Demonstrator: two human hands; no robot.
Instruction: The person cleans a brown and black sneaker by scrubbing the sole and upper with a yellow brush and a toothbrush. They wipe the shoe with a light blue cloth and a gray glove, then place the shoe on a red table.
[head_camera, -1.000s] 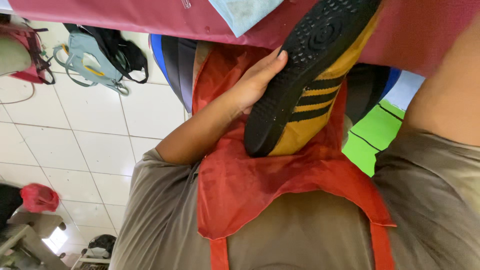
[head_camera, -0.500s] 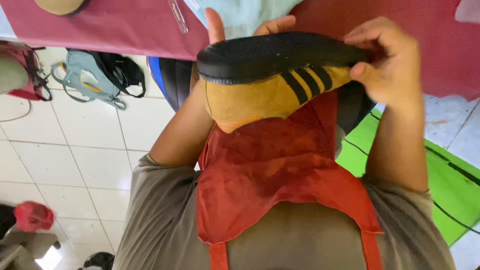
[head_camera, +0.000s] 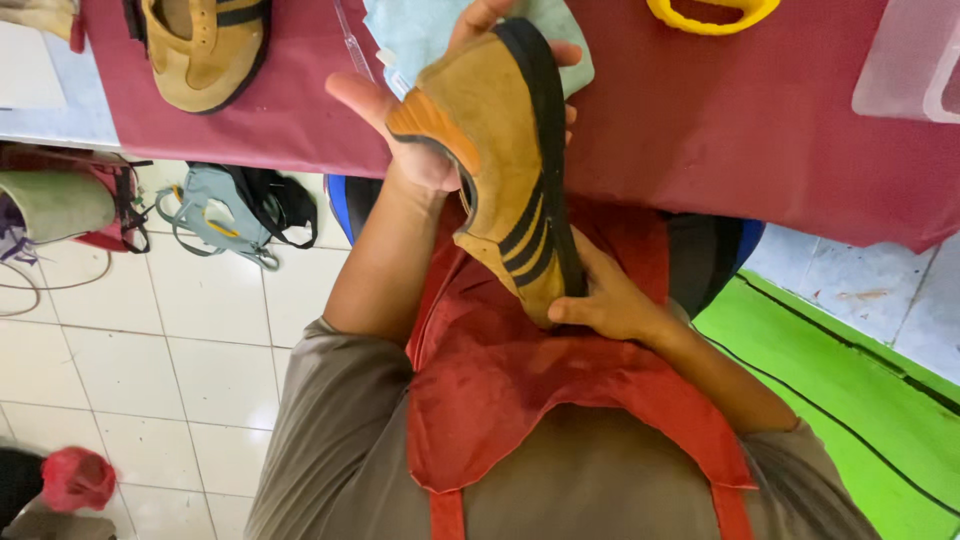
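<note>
A tan suede shoe (head_camera: 505, 150) with black side stripes, an orange heel patch and a black rubber sole is held up above the person's lap, just in front of the tabletop (head_camera: 700, 130) edge. It is tilted so that one end points up toward the tabletop and the other down toward the red apron (head_camera: 520, 390), with its striped side turned to the camera, which looks like a hold for inspecting or working on that side. The left hand (head_camera: 420, 140) cups the upper end from behind, palm against the shoe and fingers wrapped round it. The right hand (head_camera: 610, 300) grips the lower end, thumb on the upper and fingers under the sole; both hands are closed on the shoe and steady it between them.

Behind the shoe, a pale blue cloth (head_camera: 420, 35) lies on the dark red cover of the tabletop, within easy reach. Farther left on the tabletop sits a second tan shoe (head_camera: 205, 45), open side up, probably the mate. A yellow ring-shaped item (head_camera: 710, 12) lies at the far edge, and a clear plastic container (head_camera: 910, 60) stands at the right; no label is readable on either.

Below the tabletop, on the white tiled floor (head_camera: 130, 360), lie a grey-blue bag with straps (head_camera: 215, 215) and a red bag (head_camera: 75, 478). A green mat (head_camera: 850, 380) lies to the right.
</note>
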